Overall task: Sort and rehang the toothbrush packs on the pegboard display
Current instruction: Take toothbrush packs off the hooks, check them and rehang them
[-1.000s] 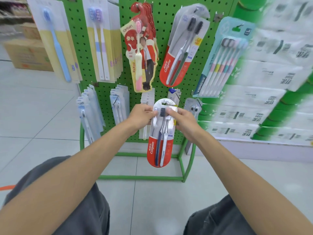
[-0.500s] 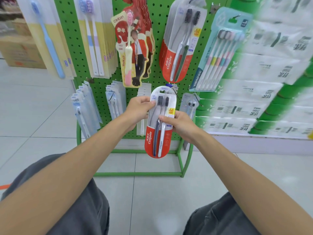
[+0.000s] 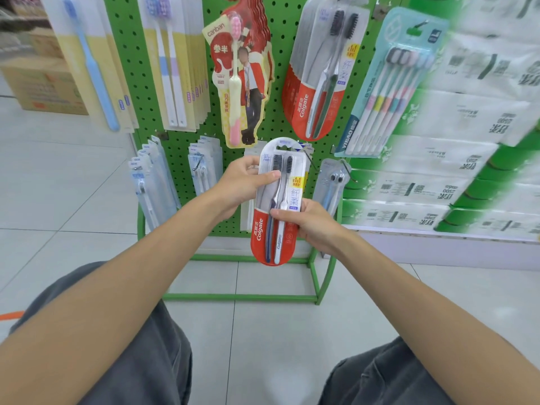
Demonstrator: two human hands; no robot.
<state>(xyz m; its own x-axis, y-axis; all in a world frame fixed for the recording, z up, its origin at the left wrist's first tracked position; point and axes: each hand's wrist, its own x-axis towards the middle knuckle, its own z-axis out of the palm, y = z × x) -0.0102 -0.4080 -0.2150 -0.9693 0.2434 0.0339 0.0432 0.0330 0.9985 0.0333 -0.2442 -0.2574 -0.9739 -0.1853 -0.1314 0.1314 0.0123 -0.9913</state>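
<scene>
Head view shows the left hand (image 3: 239, 185) with its thumb curled over the upper left edge of a Colgate two-brush pack (image 3: 279, 200). The right hand (image 3: 314, 222) pinches the same pack lower, at its right edge. The pack stands upright in front of the green pegboard (image 3: 181, 118), below another Colgate pack (image 3: 320, 80) that hangs on the board.
</scene>
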